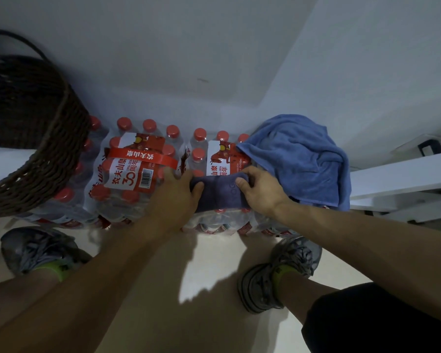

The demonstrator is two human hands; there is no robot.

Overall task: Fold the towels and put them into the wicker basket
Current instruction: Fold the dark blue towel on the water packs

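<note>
A small folded purple towel (220, 193) lies on top of a shrink-wrapped pack of water bottles (215, 159). My left hand (176, 192) grips its left end, thumb on top. My right hand (259, 189) grips its right end, fingers curled over the far edge. A crumpled blue towel (298, 156) sits unfolded just to the right, on the same pack. The dark wicker basket (33, 138) with a loop handle stands at the far left, tilted in this view; its inside is not visible.
A second pack of red-capped bottles (135, 169) stands between the basket and the towels. A white wall rises behind. A white shelf frame (402, 179) is at right. My two grey shoes (36, 248) stand on the pale floor below.
</note>
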